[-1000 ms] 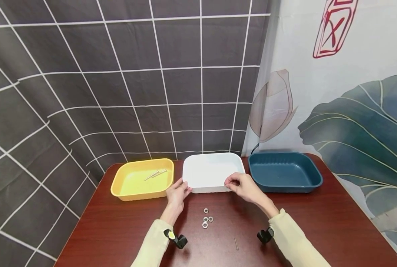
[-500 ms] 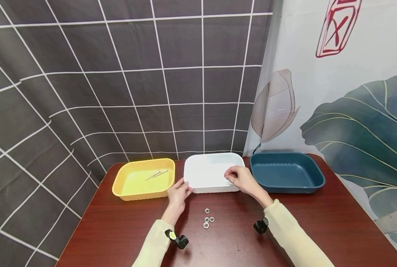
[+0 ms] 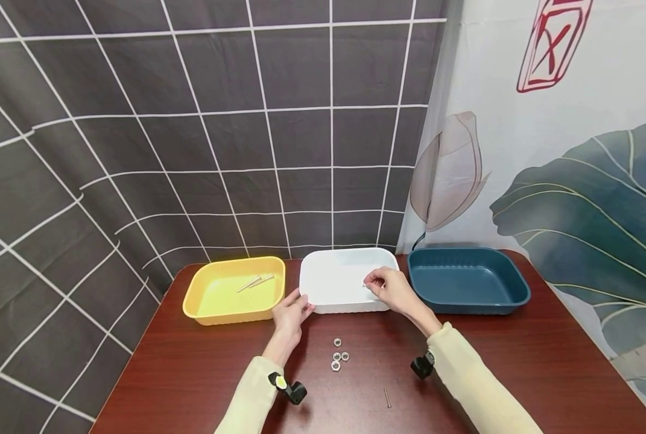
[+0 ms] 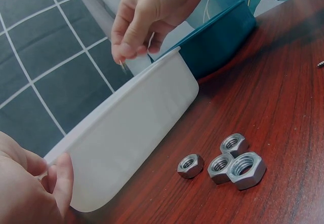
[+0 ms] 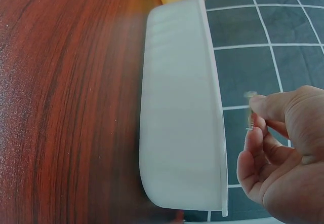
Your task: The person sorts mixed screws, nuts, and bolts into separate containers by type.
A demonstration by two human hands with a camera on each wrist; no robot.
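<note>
My left hand (image 3: 289,314) pinches the rim of the white tray (image 4: 136,138) at its near left corner, with thumb and fingers at the edge in the left wrist view. Over the right part of that tray, my right hand (image 3: 390,289) pinches a small screw (image 5: 250,115) between thumb and fingertips. Threads show along it in the right wrist view, and the fingers cover part of it. Several hex nuts (image 4: 245,171) lie on the table in front of the tray, most of them grouped close together.
At the left stands a yellow tray (image 3: 203,316) holding several thin metal pieces (image 3: 254,283). A dark blue tray (image 3: 469,283) is to the right of the white one. One long thin screw (image 3: 387,398) lies on the red-brown table (image 3: 203,374) near the front.
The right hand has risen slightly from the white tray's front rim to over its inside, carrying the screw. The left hand stays at its corner.
</note>
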